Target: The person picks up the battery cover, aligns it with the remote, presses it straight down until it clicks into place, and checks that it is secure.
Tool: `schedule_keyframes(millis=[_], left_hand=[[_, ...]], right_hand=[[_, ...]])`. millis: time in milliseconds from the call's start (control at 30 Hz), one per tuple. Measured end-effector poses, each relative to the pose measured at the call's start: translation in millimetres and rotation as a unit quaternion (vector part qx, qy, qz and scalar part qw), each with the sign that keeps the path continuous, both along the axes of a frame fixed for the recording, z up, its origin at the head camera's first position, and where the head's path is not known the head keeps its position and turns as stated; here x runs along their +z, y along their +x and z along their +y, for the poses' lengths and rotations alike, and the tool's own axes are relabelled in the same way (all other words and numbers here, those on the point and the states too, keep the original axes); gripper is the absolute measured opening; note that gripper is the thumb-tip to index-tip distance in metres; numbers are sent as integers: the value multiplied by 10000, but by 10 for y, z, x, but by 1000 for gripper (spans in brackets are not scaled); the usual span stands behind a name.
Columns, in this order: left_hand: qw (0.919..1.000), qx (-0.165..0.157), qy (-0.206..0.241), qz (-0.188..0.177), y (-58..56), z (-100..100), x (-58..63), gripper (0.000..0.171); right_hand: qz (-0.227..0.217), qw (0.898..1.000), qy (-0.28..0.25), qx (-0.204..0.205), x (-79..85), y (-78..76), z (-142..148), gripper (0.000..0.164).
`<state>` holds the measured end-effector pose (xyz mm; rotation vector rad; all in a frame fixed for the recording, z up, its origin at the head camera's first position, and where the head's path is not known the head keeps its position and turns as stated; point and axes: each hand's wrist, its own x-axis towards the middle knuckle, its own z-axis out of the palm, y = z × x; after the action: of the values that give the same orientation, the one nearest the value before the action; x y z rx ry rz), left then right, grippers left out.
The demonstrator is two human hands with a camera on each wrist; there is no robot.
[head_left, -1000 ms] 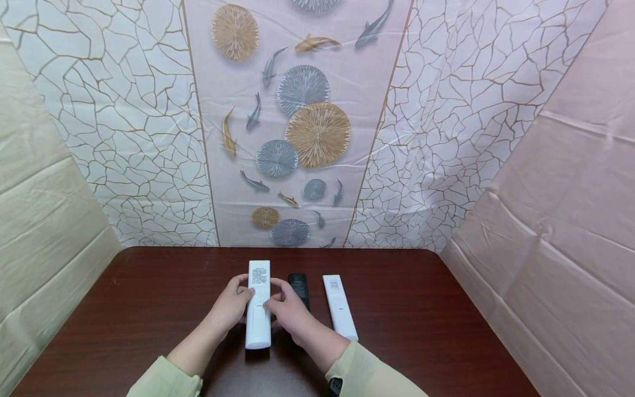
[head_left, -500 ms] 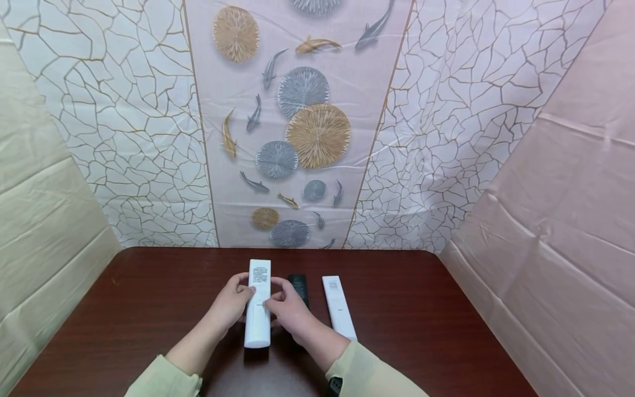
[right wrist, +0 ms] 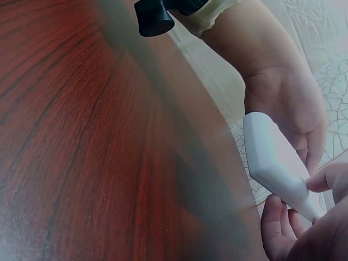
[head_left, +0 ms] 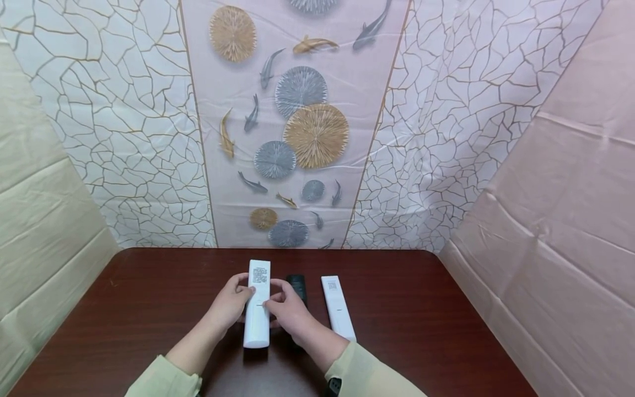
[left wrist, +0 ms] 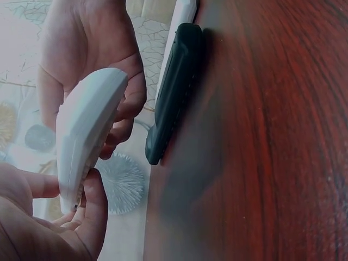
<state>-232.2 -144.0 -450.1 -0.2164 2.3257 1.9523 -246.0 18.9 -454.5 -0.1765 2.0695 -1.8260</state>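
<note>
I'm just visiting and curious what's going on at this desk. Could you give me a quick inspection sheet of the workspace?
Surface: dark red-brown wooden table, glossy.
Job's things: white remote, back side up with a code label, held off the table between both hands.
Clutter: black remote and second white remote lying on the table to its right.
Hands: left hand grips the white remote's left edge; right hand pinches its right edge.
Cables: nothing seen.
Surroundings: cloth backdrop with fish and round patterns, plain sheets at the sides; pale green sleeves.
</note>
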Motion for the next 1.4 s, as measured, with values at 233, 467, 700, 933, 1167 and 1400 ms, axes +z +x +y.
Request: schedule_keyframes(millis=[233,467,700,933,1167,1400], left_hand=[[10000,33,-35,-14,-35,6,-41,51],[9998,87,-201,-14,-58,-5,-95,53],[9997,25,-245,-33,-78,12,-142,55],[9994,32,-325,-131,-102,12,-189,54],[9989,-9,-383,-276,-117,0,-214,53],[9986,15,-405,-350,-142,-14,-243,53]], right_hand=[[117,9997,-129,-150,-19,36,47,51],[161,9992,-245,-278,-19,91,149,45],[180,9985,-401,-332,-7,168,295,40],[148,9983,-485,-270,-14,229,460,41],[151,9986,-404,-312,-39,263,577,40],[145,9981,-472,-364,-52,272,628,37]])
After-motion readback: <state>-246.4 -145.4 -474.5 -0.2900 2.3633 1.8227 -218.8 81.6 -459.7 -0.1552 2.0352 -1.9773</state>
